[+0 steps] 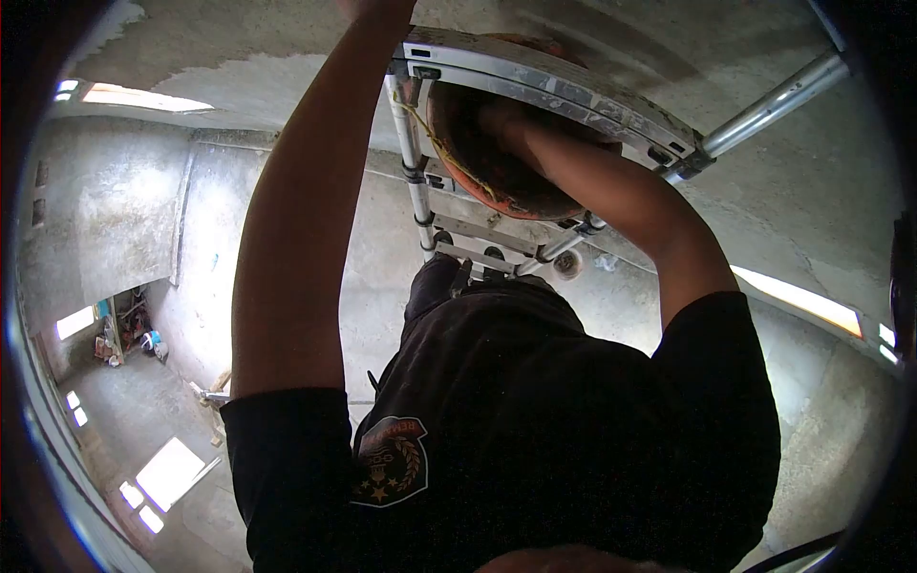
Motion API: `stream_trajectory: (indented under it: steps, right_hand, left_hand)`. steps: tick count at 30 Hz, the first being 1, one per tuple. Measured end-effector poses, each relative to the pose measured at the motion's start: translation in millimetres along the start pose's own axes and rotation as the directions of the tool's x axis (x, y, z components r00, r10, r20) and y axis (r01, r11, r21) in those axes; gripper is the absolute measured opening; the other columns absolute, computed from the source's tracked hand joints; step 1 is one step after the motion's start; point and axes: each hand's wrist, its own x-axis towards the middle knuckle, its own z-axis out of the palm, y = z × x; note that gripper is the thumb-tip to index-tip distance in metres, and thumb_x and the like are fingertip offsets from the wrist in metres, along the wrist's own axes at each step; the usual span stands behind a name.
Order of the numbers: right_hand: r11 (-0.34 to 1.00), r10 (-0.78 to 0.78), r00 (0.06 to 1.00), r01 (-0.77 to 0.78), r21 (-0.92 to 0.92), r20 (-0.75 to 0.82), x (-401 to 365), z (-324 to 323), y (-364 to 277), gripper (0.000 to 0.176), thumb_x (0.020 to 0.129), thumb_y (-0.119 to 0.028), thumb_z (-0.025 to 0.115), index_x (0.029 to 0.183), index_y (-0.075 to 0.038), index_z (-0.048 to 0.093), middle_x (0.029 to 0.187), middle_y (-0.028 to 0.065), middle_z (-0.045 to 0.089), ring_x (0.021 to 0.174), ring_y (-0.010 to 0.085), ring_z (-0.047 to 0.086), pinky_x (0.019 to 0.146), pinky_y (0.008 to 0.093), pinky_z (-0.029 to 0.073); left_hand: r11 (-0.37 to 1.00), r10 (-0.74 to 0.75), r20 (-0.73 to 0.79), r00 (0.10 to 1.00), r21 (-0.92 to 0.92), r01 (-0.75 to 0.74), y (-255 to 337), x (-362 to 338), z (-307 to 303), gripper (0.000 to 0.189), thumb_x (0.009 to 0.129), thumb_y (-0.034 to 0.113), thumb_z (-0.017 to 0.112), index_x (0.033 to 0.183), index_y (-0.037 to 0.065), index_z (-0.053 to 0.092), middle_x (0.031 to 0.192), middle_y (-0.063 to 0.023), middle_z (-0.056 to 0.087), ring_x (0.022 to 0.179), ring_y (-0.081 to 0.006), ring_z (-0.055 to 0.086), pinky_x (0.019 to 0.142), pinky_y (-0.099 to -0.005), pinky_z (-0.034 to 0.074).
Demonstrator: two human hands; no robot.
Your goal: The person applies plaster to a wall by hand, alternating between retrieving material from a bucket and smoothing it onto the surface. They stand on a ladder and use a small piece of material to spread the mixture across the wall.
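Note:
My left arm reaches past the ladder's top to the upper edge of the picture. Only the base of my left hand [371, 8] shows there; its fingers are cut off. My right arm bends down into a round orange basin [460, 175] with dark, dirty insides. Inside it, my right hand [499, 124] is in shadow, so its fingers and anything in them are hidden. The basin sits beneath the top rung [554, 84] of a metal ladder, and a yellow cord [441, 145] runs along its side.
I am high on the ladder, its rails [405, 124] dropping to the floor past my legs. A small round container [567, 265] stands below. Rough grey plaster [248, 91] lies around the top. Assorted items [129, 329] are piled in the far left corner, near bright openings.

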Motion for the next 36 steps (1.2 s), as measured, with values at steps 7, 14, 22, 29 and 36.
stream_trajectory:
  steps: [7, 14, 22, 29, 36]
  right_hand:
    - [0.957, -0.282, 0.955, 0.274, 0.090, 0.088, 61.8, 97.2, 88.6, 0.039, 0.089, -0.018, 0.054, 0.125, -0.005, 0.059, 0.126, 0.0181, 0.059, 0.118, 0.0304, 0.055, 0.102, 0.0385, 0.041]
    - [0.591, -0.109, 0.959, -0.151, 0.792, 0.263, -26.7, 17.6, 31.7, 0.037, 0.092, -0.015, 0.052, 0.128, -0.006, 0.056, 0.122, 0.0164, 0.061, 0.114, 0.0293, 0.057, 0.099, 0.0401, 0.045]
    - [0.246, 0.067, 0.788, -0.607, 0.755, 0.612, -66.1, -78.6, -44.4, 0.034, 0.101, -0.014, 0.038, 0.131, -0.005, 0.050, 0.133, 0.0151, 0.053, 0.119, 0.0239, 0.055, 0.100, 0.0391, 0.050]
    - [-0.025, -0.093, 0.793, -0.606, 0.795, 0.602, -118.8, -112.6, -0.3, 0.033, 0.100, -0.010, 0.038, 0.130, -0.001, 0.046, 0.124, 0.0198, 0.056, 0.112, 0.0305, 0.059, 0.100, 0.0432, 0.051]
    - [-0.173, -0.395, 0.720, -0.669, 0.723, 0.571, -169.6, -140.4, -10.9, 0.048, 0.093, -0.007, 0.049, 0.140, -0.001, 0.038, 0.136, 0.0208, 0.050, 0.120, 0.0335, 0.055, 0.103, 0.0451, 0.047]
  left_hand:
    - [0.999, -0.015, -0.022, 1.000, 0.038, 0.016, 1.8, -0.3, 2.0, 0.021, 0.076, 0.010, 0.062, 0.088, -0.007, 0.056, 0.068, -0.0212, 0.061, 0.061, -0.0331, 0.062, 0.057, -0.0428, 0.047]
    - [0.994, 0.100, -0.089, 0.991, 0.060, -0.095, -14.6, 3.6, 10.2, 0.025, 0.078, 0.012, 0.062, 0.093, -0.007, 0.057, 0.071, -0.0225, 0.062, 0.064, -0.0355, 0.064, 0.058, -0.0436, 0.048]
    - [1.000, -0.026, 0.005, 1.000, -0.001, 0.026, 4.7, -0.7, -2.9, 0.020, 0.079, 0.009, 0.061, 0.092, -0.005, 0.056, 0.066, -0.0210, 0.059, 0.059, -0.0337, 0.061, 0.054, -0.0416, 0.046]
    - [0.998, -0.035, 0.045, 0.998, -0.041, 0.036, 7.5, -2.7, -6.8, 0.020, 0.080, 0.009, 0.060, 0.095, -0.002, 0.054, 0.069, -0.0216, 0.059, 0.061, -0.0338, 0.061, 0.057, -0.0434, 0.047]
    - [0.988, -0.149, 0.131, 0.980, 0.067, 0.141, 12.4, -1.1, -13.0, 0.025, 0.082, 0.016, 0.061, 0.099, -0.001, 0.054, 0.079, -0.0264, 0.063, 0.074, -0.0424, 0.065, 0.064, -0.0490, 0.050]
